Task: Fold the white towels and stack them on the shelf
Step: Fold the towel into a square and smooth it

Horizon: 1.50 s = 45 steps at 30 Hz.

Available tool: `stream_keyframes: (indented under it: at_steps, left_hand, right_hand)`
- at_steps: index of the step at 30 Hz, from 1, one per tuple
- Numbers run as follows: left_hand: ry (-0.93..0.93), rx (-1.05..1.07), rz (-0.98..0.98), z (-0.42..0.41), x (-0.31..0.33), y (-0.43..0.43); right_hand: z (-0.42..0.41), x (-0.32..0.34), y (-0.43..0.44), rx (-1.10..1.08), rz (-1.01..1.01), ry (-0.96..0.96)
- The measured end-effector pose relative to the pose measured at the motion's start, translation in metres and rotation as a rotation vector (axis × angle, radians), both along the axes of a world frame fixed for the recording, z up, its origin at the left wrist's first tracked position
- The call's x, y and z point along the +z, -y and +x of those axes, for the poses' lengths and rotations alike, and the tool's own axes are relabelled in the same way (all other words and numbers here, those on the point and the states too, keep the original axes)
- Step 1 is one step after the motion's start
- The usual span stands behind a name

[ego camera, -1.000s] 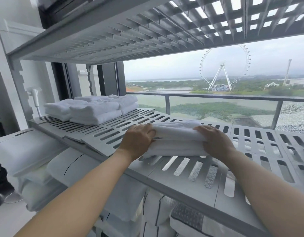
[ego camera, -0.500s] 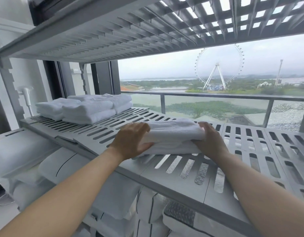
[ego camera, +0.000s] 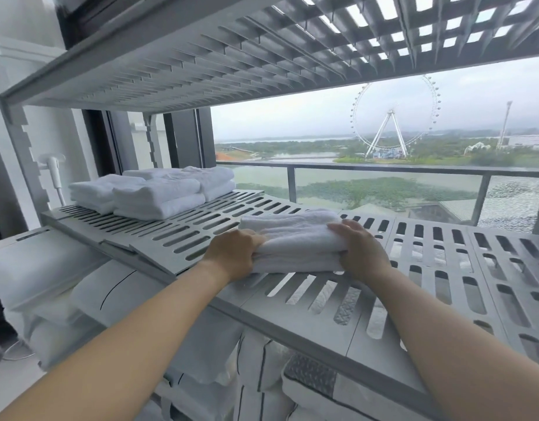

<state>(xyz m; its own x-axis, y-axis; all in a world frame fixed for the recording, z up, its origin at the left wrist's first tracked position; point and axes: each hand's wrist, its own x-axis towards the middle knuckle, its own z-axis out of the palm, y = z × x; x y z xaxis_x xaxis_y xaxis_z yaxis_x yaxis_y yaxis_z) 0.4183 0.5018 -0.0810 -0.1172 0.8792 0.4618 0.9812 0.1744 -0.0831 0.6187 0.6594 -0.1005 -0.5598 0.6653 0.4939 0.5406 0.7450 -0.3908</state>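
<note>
A folded white towel [ego camera: 295, 238] lies on the grey slotted shelf [ego camera: 429, 268], near its front edge. My left hand [ego camera: 231, 253] grips the towel's left end, fingers curled round it. At the towel's right end my right hand [ego camera: 360, 252] holds it, fingers over the top and thumb at the side. Further back on the left of the same shelf sit several folded white towels [ego camera: 152, 189] in low stacks.
Another slotted shelf [ego camera: 262, 50] hangs close overhead. Below the shelf lie wrapped white pillows [ego camera: 116, 293] and bedding. A window with a balcony railing [ego camera: 383, 170] stands behind. The right part of the shelf holds nothing.
Both hands have shifted the folded towel slightly further onto the shelf and squared it; the view has moved a little closer. The stacks at the back left have not moved.
</note>
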Motion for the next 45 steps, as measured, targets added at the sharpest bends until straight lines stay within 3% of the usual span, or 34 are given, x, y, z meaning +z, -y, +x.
stream_keyframes:
  at_steps: [6,11,17,20,23,26,31,34,39,45]
  left_hand:
    - [0.281,0.072,0.06,0.02,0.007,-0.007]
    - [0.524,0.127,-0.068,0.009,0.026,-0.032]
    - [0.516,0.151,-0.033,-0.03,0.043,-0.065]
    - [0.54,0.06,-0.044,-0.03,0.046,-0.087]
    - [0.499,-0.046,-0.196,-0.017,0.035,-0.107]
    - [0.356,0.038,-0.344,-0.024,0.007,-0.11]
    - [0.323,0.132,-0.415,-0.032,-0.003,-0.107]
    - [0.306,0.156,-0.414,-0.029,-0.003,-0.105]
    - [0.321,0.132,-0.397,-0.026,0.001,-0.1]
    - [0.339,0.065,-0.405,-0.024,0.005,-0.093]
  right_hand:
    - [-0.003,0.027,-0.002,0.16,-0.112,0.032]
    - [-0.023,0.051,-0.02,0.141,-0.087,0.036]
    - [-0.057,0.066,-0.041,0.161,-0.147,0.079]
    - [-0.076,0.064,-0.047,0.162,-0.163,0.098]
    - [-0.094,0.055,-0.049,0.205,-0.198,0.082]
    - [-0.096,0.037,-0.054,0.217,-0.237,0.055]
    - [-0.092,0.025,-0.062,0.16,-0.117,0.449]
    - [-0.09,0.027,-0.067,0.17,-0.134,0.537]
    - [-0.089,0.028,-0.067,0.174,-0.15,0.495]
    - [-0.082,0.027,-0.062,-0.001,-0.281,0.454]
